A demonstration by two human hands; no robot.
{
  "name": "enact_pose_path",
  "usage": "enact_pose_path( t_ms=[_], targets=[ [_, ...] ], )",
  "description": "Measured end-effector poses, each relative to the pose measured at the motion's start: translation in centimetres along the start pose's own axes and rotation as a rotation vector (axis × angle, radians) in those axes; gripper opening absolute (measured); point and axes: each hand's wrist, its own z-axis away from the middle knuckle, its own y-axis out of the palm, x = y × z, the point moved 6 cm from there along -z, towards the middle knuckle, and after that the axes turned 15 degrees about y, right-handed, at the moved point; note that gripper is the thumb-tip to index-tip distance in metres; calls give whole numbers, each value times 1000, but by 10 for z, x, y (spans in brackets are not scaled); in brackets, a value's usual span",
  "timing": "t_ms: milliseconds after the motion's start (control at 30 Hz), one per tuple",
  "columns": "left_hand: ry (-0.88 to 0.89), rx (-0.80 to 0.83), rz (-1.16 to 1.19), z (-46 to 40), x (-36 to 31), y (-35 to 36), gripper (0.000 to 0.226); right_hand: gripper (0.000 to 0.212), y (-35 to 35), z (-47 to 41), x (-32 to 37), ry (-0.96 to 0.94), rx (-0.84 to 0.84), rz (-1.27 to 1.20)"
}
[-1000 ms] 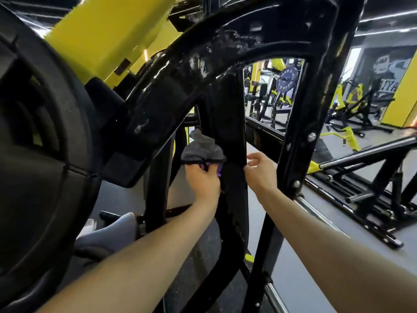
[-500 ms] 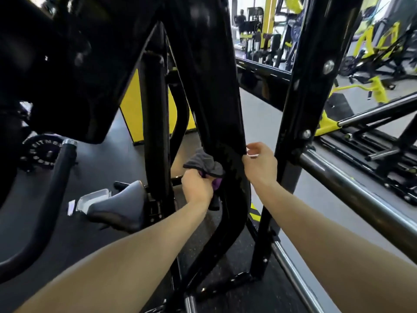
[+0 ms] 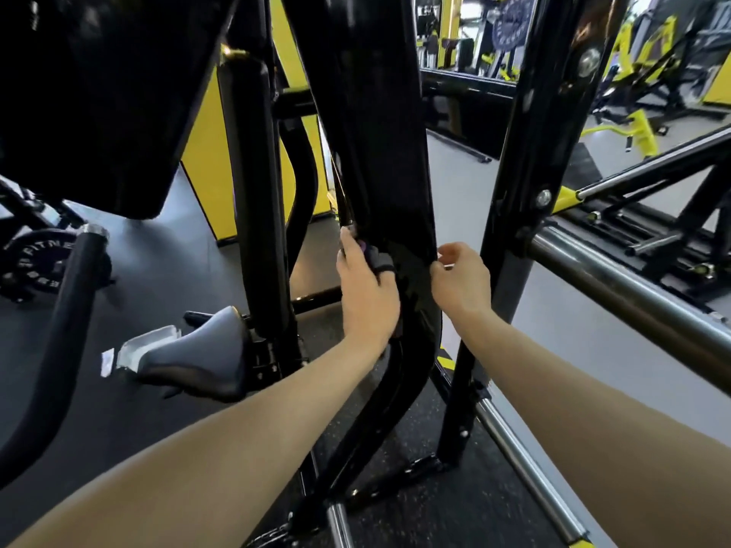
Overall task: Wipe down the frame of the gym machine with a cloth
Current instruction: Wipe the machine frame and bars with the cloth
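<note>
the black frame upright (image 3: 379, 152) fills the centre of the picture. the left hand (image 3: 366, 294) presses a grey cloth (image 3: 377, 259) against its left edge, fingers curled round it. the right hand (image 3: 461, 282), loosely curled, touches its right edge.

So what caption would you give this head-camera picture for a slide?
Left hand presses a grey cloth against the machine's black frame post while the right hand steadies its edge.
</note>
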Motion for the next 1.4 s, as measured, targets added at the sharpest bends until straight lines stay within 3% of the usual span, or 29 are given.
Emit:
enact_pose_path(
  t_ms=[100, 267, 500, 767, 967, 1233, 1400],
  targets=[
    [19, 35, -14, 2, 1, 7, 74, 28, 1, 1, 5, -13, -26, -3],
    [113, -89, -138, 5, 19, 7, 67, 31, 13, -10, -16, -8, -48, -3],
    [8, -17, -100, 45, 91, 48, 69, 33, 26, -17, -50, -64, -73, -113],
    [26, 20, -58, 91, 156, 90, 71, 30, 57, -31, -136, -70, -141, -190],
    [187, 34, -195, 111, 186, 105, 73, 26, 86, -44, -208, -69, -193, -131],
    [314, 38, -387, 134, 226, 114, 72, 25, 114, -42, -244, -317, -320, -221],
    [344, 92, -505, 155, 260, 117, 71, 25, 132, -32, -269, -369, -348, -278]
  ],
)
